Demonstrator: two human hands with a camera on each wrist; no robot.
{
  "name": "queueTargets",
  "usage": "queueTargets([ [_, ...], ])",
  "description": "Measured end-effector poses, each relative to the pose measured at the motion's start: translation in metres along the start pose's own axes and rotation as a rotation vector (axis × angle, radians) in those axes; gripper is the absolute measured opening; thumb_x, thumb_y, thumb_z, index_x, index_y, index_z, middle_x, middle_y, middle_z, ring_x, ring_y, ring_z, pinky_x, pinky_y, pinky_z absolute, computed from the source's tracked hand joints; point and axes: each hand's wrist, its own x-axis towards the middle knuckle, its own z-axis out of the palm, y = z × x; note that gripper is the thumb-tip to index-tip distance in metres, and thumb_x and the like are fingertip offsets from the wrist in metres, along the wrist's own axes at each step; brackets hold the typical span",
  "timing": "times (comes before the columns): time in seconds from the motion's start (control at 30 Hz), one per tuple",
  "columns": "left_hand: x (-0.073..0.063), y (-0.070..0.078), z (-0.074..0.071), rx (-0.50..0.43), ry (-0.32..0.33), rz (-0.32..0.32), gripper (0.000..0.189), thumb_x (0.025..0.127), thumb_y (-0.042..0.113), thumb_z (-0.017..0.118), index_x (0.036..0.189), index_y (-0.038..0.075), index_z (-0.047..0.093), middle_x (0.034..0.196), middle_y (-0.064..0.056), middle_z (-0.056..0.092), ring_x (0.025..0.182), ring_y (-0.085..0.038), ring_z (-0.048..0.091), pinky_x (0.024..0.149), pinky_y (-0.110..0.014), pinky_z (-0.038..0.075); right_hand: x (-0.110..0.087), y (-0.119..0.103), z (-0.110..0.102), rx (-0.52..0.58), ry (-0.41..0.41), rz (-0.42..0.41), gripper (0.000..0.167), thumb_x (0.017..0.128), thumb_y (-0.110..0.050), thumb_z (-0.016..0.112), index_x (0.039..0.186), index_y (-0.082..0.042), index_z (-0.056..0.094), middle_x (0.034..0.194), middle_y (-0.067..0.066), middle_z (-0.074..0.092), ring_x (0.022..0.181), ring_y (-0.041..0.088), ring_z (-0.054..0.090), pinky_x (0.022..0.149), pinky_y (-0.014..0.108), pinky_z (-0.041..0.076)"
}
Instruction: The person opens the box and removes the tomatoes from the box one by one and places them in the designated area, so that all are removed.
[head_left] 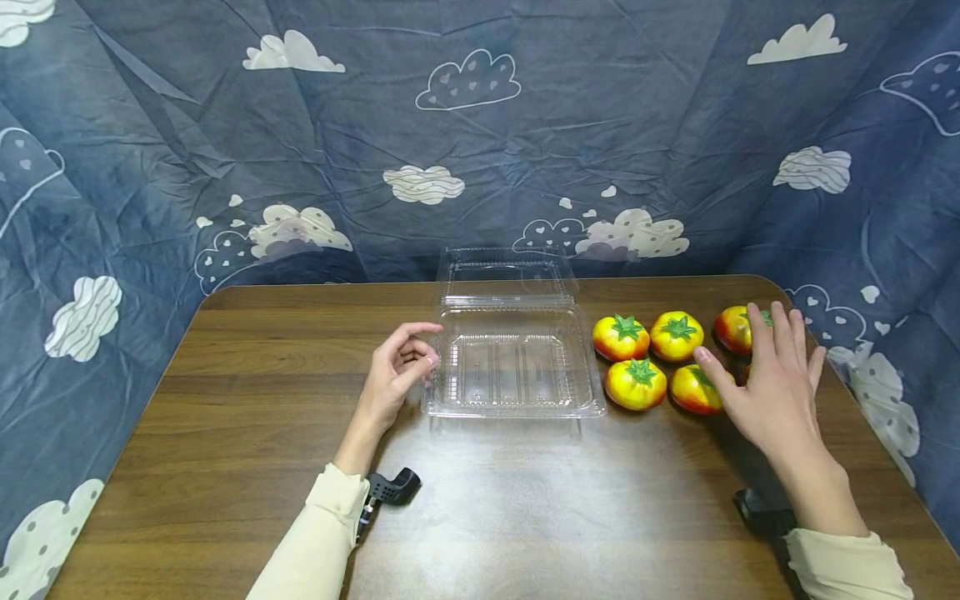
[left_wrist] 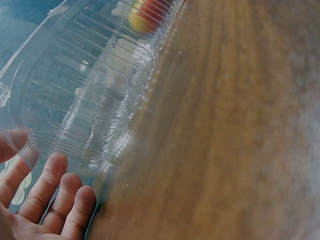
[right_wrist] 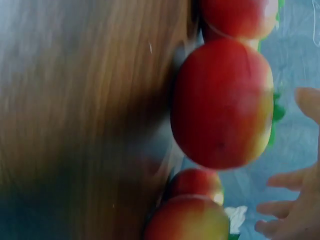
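Note:
A clear plastic clamshell container (head_left: 510,404) sits mid-table with its lid (head_left: 510,283) raised at the back. Beside its left rim is my left hand (head_left: 393,367), fingers loosely bent, with thumb and index tips right at the rim. Those tips show through the plastic in the left wrist view. Several red-and-yellow toy tomatoes (head_left: 636,385) with green star tops stand in two rows right of the container. Over the right end of these rows my right hand (head_left: 776,392) spreads its fingers, partly hiding tomatoes there. In the right wrist view its fingertips are apart from the large nearest tomato (right_wrist: 222,105).
The brown wooden table (head_left: 555,508) has rounded far corners. A blue curtain (head_left: 480,150) with white clouds hangs behind it and along both sides. Black wrist devices (head_left: 397,486) are on both forearms, close over the tabletop.

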Motion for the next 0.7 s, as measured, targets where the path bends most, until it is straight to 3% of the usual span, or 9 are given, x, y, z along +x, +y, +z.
queueTargets([
  [0.2,0.0,0.0,-0.001,0.002,0.003,0.001,0.043,0.091,-0.006,0.066,0.134,-0.003,0.063,0.088,-0.029,0.062,0.064,-0.02,0.06,0.058,-0.024,0.055,-0.003,-0.017,0.007,-0.065,-0.077,-0.083,0.092,0.103,-0.064,0.05,0.169,-0.008,0.018,0.176,0.022,-0.002,0.162,0.046,-0.008,0.119,0.08,-0.012],
  [0.5,0.001,0.0,0.0,0.008,-0.003,-0.001,0.042,0.092,-0.005,0.066,0.134,-0.003,0.063,0.09,-0.035,0.06,0.065,-0.021,0.061,0.058,-0.025,0.055,-0.01,-0.03,0.015,-0.172,-0.12,-0.189,0.093,0.101,-0.067,0.05,0.17,-0.016,0.015,0.177,0.015,-0.006,0.162,0.044,-0.01,0.12,0.076,-0.017],
  [0.7,0.001,0.0,0.0,0.006,-0.006,0.002,0.043,0.091,-0.005,0.066,0.134,-0.002,0.063,0.088,-0.026,0.063,0.065,-0.024,0.061,0.059,-0.025,0.056,-0.012,-0.032,0.016,-0.207,-0.148,-0.229,0.092,0.1,-0.068,0.051,0.17,-0.02,0.017,0.177,0.015,-0.005,0.163,0.042,-0.01,0.12,0.076,-0.016],
])
